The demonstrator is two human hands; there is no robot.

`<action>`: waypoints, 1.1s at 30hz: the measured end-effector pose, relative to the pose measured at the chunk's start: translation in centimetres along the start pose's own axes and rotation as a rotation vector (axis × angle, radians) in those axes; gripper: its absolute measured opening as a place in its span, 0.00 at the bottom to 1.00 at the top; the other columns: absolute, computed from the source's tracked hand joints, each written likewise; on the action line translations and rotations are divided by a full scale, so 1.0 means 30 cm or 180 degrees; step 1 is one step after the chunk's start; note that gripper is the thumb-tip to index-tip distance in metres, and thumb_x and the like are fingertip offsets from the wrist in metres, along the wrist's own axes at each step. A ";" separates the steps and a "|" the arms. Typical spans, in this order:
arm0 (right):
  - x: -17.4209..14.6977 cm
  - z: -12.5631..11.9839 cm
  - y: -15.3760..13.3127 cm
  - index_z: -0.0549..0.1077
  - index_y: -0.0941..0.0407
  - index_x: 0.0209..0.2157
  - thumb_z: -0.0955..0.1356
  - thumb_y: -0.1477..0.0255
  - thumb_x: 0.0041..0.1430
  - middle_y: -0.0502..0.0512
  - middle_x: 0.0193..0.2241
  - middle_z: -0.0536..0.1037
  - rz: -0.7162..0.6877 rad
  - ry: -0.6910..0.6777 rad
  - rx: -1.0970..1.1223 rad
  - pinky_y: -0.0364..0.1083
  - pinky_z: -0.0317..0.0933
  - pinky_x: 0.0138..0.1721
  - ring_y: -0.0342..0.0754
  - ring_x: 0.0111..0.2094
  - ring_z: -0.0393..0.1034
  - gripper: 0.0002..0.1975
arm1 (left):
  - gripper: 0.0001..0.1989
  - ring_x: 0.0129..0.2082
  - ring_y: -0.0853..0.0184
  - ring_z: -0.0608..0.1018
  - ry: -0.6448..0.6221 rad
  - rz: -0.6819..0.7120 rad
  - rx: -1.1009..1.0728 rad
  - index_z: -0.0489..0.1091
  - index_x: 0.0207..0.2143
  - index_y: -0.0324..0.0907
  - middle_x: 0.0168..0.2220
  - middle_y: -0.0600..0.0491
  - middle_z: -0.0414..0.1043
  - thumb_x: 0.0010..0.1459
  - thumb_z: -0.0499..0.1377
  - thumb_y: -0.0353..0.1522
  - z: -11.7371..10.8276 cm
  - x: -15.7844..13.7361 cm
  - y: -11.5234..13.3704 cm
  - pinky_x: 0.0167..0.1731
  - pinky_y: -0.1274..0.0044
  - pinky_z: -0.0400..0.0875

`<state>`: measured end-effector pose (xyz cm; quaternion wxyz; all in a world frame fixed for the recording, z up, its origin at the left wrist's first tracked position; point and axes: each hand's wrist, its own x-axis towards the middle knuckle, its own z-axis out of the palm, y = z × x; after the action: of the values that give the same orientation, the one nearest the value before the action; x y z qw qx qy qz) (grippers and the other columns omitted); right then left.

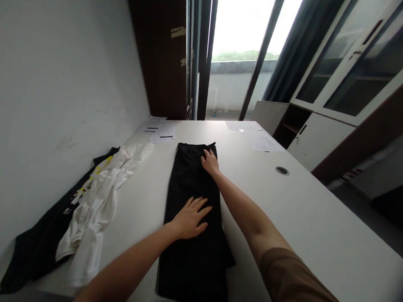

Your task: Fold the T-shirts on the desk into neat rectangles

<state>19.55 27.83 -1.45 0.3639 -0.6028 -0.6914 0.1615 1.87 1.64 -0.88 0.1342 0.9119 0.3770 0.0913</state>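
A pair of black trousers point(189, 264) lies lengthwise on the white table point(252, 209), folded into a long strip, with the waist end away from me. A corner of dark cloth juts out on its lower right side. My left hand point(189, 218) rests flat on the middle of the trousers, fingers spread. Farther up, my right hand point(210, 161) touches the right edge near the waist, its fingers stretched out over the cloth. The near end of the trousers reaches the table's front edge.
To the left, a crumpled white garment point(98, 208) lies partly over a black one point(42, 246) with yellow and white print, beside the wall. Papers point(163, 131) lie at the far left, and more sheets point(265, 140) at the far right. A round cable hole point(282, 171) sits in the tabletop.
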 end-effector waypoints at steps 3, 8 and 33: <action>-0.039 0.044 -0.055 0.80 0.52 0.59 0.71 0.69 0.67 0.61 0.67 0.71 -0.0482 -0.0817 -0.0336 0.64 0.47 0.74 0.62 0.74 0.54 0.20 | 0.32 0.78 0.51 0.54 -0.0056 0.0142 -0.0006 0.60 0.74 0.48 0.78 0.45 0.51 0.70 0.57 0.42 -0.005 -0.009 0.021 0.76 0.49 0.46; -0.153 0.016 -0.053 0.82 0.53 0.55 0.66 0.73 0.71 0.61 0.62 0.77 -0.1125 -0.0765 -0.0212 0.62 0.54 0.71 0.58 0.66 0.67 0.17 | 0.32 0.78 0.52 0.57 -0.0172 0.0436 -0.0074 0.59 0.74 0.50 0.77 0.46 0.54 0.70 0.57 0.42 -0.026 -0.071 0.032 0.76 0.50 0.49; -0.893 -0.338 -0.038 0.68 0.47 0.72 0.73 0.73 0.55 0.59 0.72 0.64 -0.2523 -0.2173 -0.0097 0.68 0.37 0.76 0.63 0.74 0.55 0.42 | 0.38 0.76 0.51 0.61 -0.0089 0.0409 -0.0051 0.67 0.69 0.56 0.73 0.50 0.64 0.55 0.64 0.30 -0.109 -0.345 -0.128 0.77 0.46 0.35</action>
<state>26.03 -0.09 -2.04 0.1421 -0.2131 -0.9481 0.1886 -8.79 -2.55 0.32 0.1407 0.9343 0.3150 0.0899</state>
